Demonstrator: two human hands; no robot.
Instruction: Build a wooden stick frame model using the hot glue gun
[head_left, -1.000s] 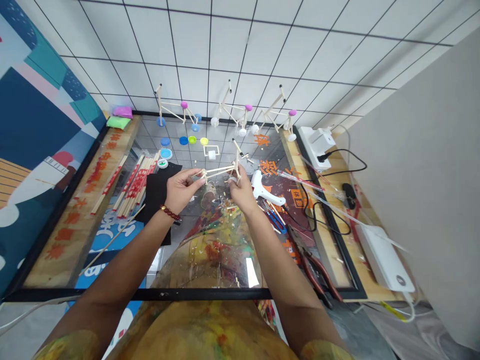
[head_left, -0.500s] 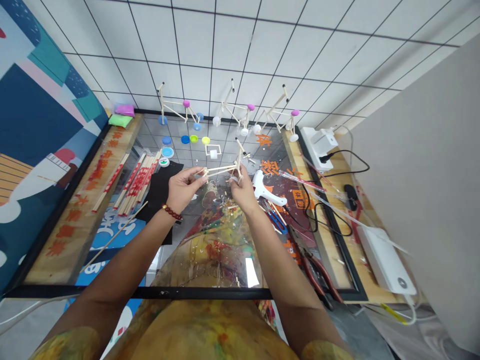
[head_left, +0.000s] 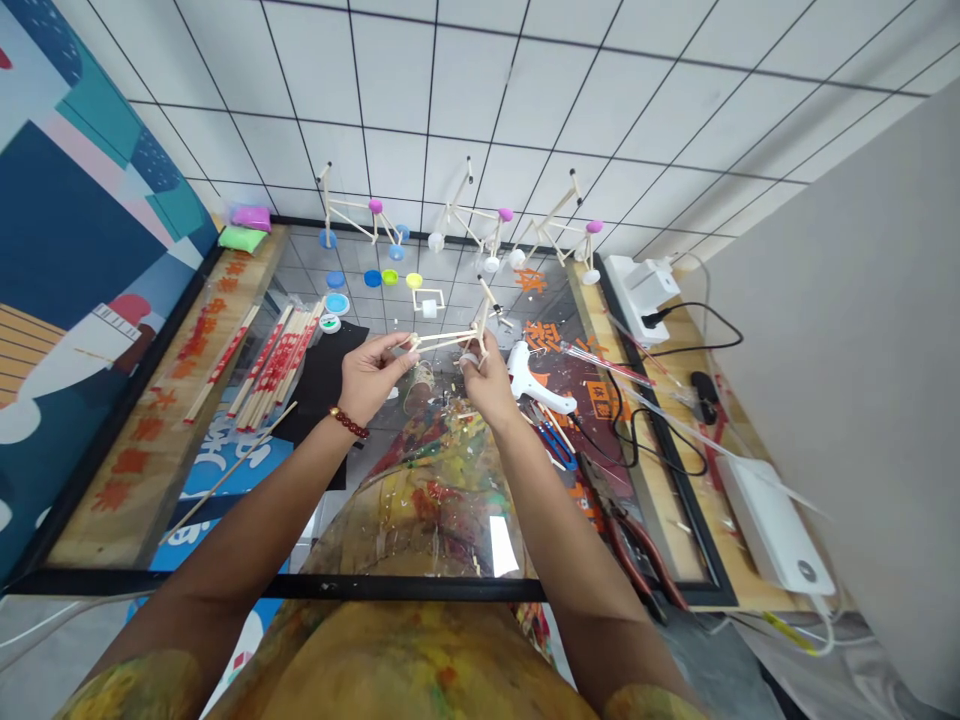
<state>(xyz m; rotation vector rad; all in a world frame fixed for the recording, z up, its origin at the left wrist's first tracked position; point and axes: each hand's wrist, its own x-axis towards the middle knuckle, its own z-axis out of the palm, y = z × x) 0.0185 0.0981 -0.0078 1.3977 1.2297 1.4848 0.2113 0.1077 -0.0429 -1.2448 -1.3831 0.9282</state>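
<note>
My left hand (head_left: 373, 376) pinches the left end of a small frame of thin wooden sticks (head_left: 448, 339). On the frame's right side, my right hand (head_left: 486, 378) grips it near an upright stick that has dark tips at its top. The frame is held above the glass tabletop. A white glue gun (head_left: 534, 380) lies just right of my right hand. Behind my hands are a small stick rectangle with a white piece (head_left: 429, 308) and several coloured discs. Three bicycle-like stick models (head_left: 465, 220) with pink tops stand along the back edge.
Bundled sticks with red wrapping (head_left: 274, 370) and black sheets (head_left: 319, 385) lie at the left. Pliers (head_left: 630, 535), blue-handled scissors (head_left: 556, 440) and dark cables are at the right. A white power strip (head_left: 776, 525) rests on the right edge. Green and pink packets sit back left.
The view has shifted very slightly. Both hands keep their hold on the stick frame, with little visible movement.
</note>
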